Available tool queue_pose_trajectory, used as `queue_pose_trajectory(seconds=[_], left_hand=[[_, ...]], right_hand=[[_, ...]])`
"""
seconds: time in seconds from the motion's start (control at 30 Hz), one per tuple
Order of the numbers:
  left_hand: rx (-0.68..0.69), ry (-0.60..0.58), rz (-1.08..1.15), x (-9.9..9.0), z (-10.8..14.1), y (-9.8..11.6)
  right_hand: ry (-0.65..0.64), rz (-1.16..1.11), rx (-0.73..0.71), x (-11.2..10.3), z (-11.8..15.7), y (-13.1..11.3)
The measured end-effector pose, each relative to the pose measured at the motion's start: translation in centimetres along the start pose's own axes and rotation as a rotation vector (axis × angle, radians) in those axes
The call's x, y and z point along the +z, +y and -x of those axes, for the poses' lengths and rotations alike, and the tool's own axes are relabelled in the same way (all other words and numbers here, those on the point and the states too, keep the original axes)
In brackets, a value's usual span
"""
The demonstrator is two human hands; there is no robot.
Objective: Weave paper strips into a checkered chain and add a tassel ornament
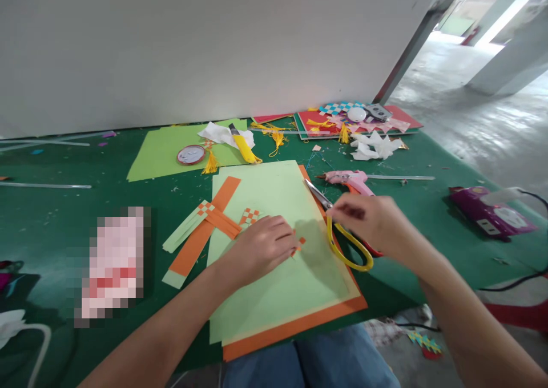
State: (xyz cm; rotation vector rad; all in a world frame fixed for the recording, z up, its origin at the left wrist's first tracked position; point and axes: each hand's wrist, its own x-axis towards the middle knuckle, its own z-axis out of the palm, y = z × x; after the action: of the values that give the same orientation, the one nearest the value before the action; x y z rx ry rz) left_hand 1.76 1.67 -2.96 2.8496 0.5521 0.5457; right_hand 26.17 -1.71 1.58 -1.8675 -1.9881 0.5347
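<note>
My left hand point(268, 245) rests over the light green paper sheets point(257, 302), fingers curled together around a small orange and green piece that is mostly hidden. Small orange bits point(302, 241) lie by its fingertips. My right hand point(363, 219) is at the yellow-handled scissors point(353, 254), its fingers bent above the handles; whether it grips them is unclear. The blades point up and left. A small woven orange and green checkered piece point(249, 217) lies just beyond my left hand. To the left, woven paper strips point(222, 219) lie across an orange strip point(188, 251).
A pink glue gun point(346, 178) lies beyond the scissors, and a purple device point(492, 211) sits at the right. Farther back are a yellow cutter point(244, 145), a round tin point(191, 154), tassels point(277, 140) and crumpled tissue point(375, 146). A blurred pink packet point(113, 262) lies left.
</note>
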Motion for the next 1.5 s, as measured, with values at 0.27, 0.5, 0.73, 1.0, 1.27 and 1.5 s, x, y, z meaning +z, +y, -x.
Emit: queue_pose_trajectory(seconds=[0.27,0.5,0.73,1.0,1.27,1.5], left_hand=[[0.058,0.075,-0.088,-0.3,0.0,0.0],[0.040,0.049,-0.075,-0.4,0.1,-0.1],[0.038,0.073,-0.043,-0.4,0.4,-0.2],[0.030,0.122,-0.016,-0.1,0.6,-0.4],[0.005,0.098,-0.004,0.0,0.5,-0.4],[-0.004,0.076,0.013,-0.1,0.4,-0.3]], right_hand=[[0.156,0.592,0.367,-1.2,-1.7,5.3],[0.139,0.569,0.309,0.3,-2.2,5.5],[0.176,0.530,0.437,-0.5,-2.6,5.0],[0.239,0.427,0.045,-1.3,0.5,3.8],[0.199,0.528,-0.224,-0.4,2.0,3.1],[0.166,0.533,-0.287,0.0,2.5,2.8]])
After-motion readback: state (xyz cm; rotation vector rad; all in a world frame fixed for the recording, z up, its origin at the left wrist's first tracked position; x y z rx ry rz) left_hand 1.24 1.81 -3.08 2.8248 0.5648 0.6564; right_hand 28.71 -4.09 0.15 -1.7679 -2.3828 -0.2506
